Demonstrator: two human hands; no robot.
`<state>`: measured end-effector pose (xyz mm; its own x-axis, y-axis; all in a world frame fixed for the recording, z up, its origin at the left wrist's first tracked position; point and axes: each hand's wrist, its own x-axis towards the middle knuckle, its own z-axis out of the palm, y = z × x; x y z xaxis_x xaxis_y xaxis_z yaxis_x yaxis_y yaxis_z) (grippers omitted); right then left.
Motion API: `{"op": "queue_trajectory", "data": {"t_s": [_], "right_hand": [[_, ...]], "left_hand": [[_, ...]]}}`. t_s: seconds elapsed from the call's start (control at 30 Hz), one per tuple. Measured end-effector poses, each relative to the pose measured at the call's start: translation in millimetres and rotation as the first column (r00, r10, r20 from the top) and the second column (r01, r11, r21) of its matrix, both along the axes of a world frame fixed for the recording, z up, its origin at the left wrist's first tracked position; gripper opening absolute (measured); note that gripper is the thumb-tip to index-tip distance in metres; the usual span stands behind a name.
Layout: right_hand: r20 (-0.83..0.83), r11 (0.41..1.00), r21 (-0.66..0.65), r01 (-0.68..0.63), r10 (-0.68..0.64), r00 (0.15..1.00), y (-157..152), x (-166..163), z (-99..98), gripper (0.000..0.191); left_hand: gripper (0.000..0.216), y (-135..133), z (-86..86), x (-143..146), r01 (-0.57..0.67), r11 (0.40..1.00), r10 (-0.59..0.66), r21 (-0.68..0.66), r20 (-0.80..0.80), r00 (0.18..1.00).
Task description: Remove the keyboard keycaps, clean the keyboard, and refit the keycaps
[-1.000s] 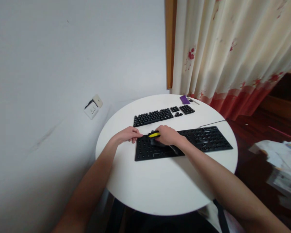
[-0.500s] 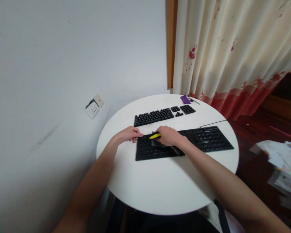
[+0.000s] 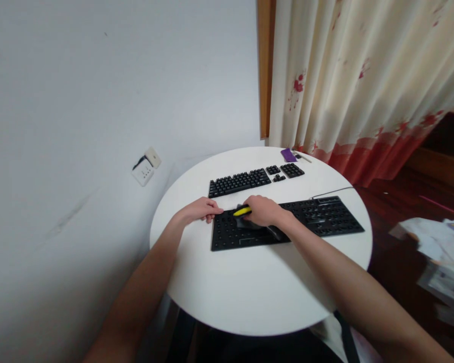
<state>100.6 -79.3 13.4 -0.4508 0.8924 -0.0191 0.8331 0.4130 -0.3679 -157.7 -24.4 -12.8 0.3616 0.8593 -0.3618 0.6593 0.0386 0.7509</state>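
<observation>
Both forearms came in over the near edge of the round white desk (image 3: 245, 295), left one toward the left edge, right one toward the right. A wide strip of bare top ran between them, from near edge to keyboard base.

Black keyboard base (image 3: 320, 217) lay across the middle of the desk, dotted with studs. Its right end sat close to the desk's right edge, little room there; the left end had a broader margin to the left edge.

Right hand (image 3: 264, 210) was over the base's left half, fingers closed around a yellow-and-black tool (image 3: 242, 211). Dark shape under that hand too blurred to make out. Left hand (image 3: 202, 209) was at the base's far left corner, fingers bent, thumb and index tips at the edge; couldn't tell if they pinched it.

Past the base, a narrow white gap, then black keycaps (image 3: 240, 182) grouped in blocks. Thin cable (image 3: 333, 192) ran from the base's far side to the right edge. Purple item (image 3: 288, 155) and pale stick (image 3: 302, 157) lay near the far edge, curtain (image 3: 336, 75) just beyond.
</observation>
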Motion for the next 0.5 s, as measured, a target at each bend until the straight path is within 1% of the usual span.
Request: {"op": "queue_trajectory", "data": {"t_s": [0.03, 0.07, 0.1, 0.13, 0.17, 0.2, 0.23, 0.27, 0.3, 0.33, 0.37, 0.43, 0.47, 0.5], "right_hand": [[0.022, 0.993, 0.039, 0.108, -0.109, 0.994, 4, 4, 0.3, 0.036], [0.026, 0.983, 0.065, 0.172, -0.174, 0.984, 7, 8, 1.3, 0.035], [0.01, 0.98, 0.072, 0.183, -0.184, 0.983, 8, 11, 2.7, 0.033], [-0.022, 0.989, 0.063, 0.135, -0.134, 0.991, 9, 13, 4.4, 0.031], [-0.065, 0.999, 0.035, 0.033, -0.031, 0.997, 8, 12, 5.9, 0.029], [-0.113, 0.994, -0.01, -0.107, 0.106, 0.988, 5, 11, 7.0, 0.027], [-0.157, 0.964, -0.065, -0.258, 0.245, 0.957, 3, 8, 7.5, 0.026], [-0.186, 0.918, -0.117, -0.378, 0.354, 0.917, 0, 5, 7.3, 0.025], [-0.189, 0.885, -0.154, -0.439, 0.41, 0.892, -2, 3, 6.5, 0.027], [-0.161, 0.885, -0.167, -0.434, 0.41, 0.898, -4, 1, 5.3, 0.03], [-0.107, 0.916, -0.152, -0.372, 0.359, 0.927, -4, 1, 4.0, 0.033], [0.014, 0.983, -0.065, -0.171, 0.173, 0.985, -1, 5, 1.8, 0.037], [0.054, 0.996, -0.022, -0.086, 0.087, 0.995, 2, 9, 1.4, 0.037], [0.079, 0.999, 0.007, -0.033, 0.032, 0.996, 5, 12, 1.6, 0.037]], "left_hand": [[0.042, 0, 0.2, 0, 0.0, 1.0, 0.0, 0.0, 0.0, 1.0], [0.042, 0, 0.4, 0, 0.001, 1.0, -0.001, -0.002, -0.001, 1.0], [0.042, 0, 0.7, 0, 0.002, 1.0, -0.002, -0.004, -0.003, 1.0], [0.042, -1, 0.9, 0, 0.002, 1.0, -0.002, -0.007, -0.005, 1.0], [0.042, -1, 1.1, 0, 0.003, 1.0, -0.004, -0.007, -0.005, 1.0], [0.043, -1, 1.3, 0, 0.006, 1.0, -0.006, -0.005, -0.002, 1.0], [0.043, -1, 1.4, 0, 0.009, 1.0, -0.009, -0.005, 0.002, 1.0], [0.043, -1, 1.5, 0, 0.01, 1.0, -0.01, -0.005, 0.006, 1.0], [0.043, -1, 1.4, 0, 0.009, 1.0, -0.009, -0.004, 0.008, 1.0], [0.044, -1, 1.3, 0, 0.008, 1.0, -0.008, -0.005, 0.007, 1.0], [0.044, -1, 1.2, 0, 0.005, 1.0, -0.005, -0.005, 0.005, 1.0], [0.044, 0, 0.6, 0, 0.001, 1.0, -0.001, -0.006, 0.0, 1.0], [0.043, 0, 0.2, -1, 0.0, 1.0, 0.0, -0.005, 0.001, 1.0], [0.043, 0, -0.2, -1, 0.001, 1.0, -0.001, -0.004, 0.004, 1.0]]}}
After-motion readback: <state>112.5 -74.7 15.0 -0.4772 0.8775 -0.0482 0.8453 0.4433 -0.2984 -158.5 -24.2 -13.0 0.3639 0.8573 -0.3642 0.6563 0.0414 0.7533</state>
